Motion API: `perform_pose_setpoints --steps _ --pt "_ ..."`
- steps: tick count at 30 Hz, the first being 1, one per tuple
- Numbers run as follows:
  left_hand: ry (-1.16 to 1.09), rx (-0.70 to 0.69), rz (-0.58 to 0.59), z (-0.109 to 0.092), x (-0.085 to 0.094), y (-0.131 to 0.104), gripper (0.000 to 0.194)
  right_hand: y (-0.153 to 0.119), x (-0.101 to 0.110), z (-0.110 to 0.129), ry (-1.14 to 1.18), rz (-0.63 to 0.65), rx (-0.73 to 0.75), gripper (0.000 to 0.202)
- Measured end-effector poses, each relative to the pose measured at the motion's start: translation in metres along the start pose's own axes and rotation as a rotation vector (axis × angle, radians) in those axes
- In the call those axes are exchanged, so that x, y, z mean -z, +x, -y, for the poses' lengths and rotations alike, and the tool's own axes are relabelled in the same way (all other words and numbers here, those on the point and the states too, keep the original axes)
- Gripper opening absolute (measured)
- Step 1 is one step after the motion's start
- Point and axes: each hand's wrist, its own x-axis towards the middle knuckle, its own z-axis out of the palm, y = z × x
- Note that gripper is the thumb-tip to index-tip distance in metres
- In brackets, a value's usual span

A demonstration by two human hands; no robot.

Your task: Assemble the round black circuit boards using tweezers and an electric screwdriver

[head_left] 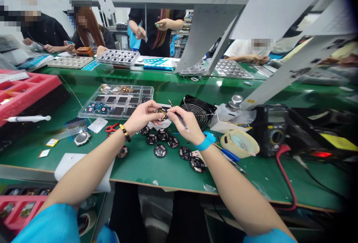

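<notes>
Co-workers (152,21) face my green tabletop (134,168); my left hand (143,116) pinches a round black part (161,114), my right hand (191,125) grips tweezers (184,124).

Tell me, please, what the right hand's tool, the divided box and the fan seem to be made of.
Tool: probably smooth metal, from its grey shine.
Box: seemingly clear, glossy plastic; its walls are transparent and catch light.
Fan: metal-looking grille, with shiny rings; the black frame could be plastic or metal.

Discs (160,151) on table (134,167), tray (104,116) behind left, fan (199,111) behind right
</notes>
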Motion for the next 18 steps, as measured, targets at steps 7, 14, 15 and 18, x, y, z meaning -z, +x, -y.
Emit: perform_pose_setpoints --steps 7,14,15,18 --pt "0.007 0.014 0.048 0.001 0.003 0.001 0.033 -0.001 -0.001 -0.007 -0.162 -0.018 0.148 0.027" --pt "0.14 -0.002 -0.021 0.007 -0.002 0.002 0.022 -0.002 -0.001 -0.011 -0.416 -0.038 0.2 0.023" --pt "0.193 -0.025 -0.042 0.009 -0.004 0.001 0.02 -0.003 -0.002 -0.011 -0.456 -0.043 0.206 0.022" --pt "0.423 -0.127 -0.112 0.013 -0.008 -0.002 0.014 -0.004 -0.005 -0.011 -0.543 -0.062 0.235 0.02"
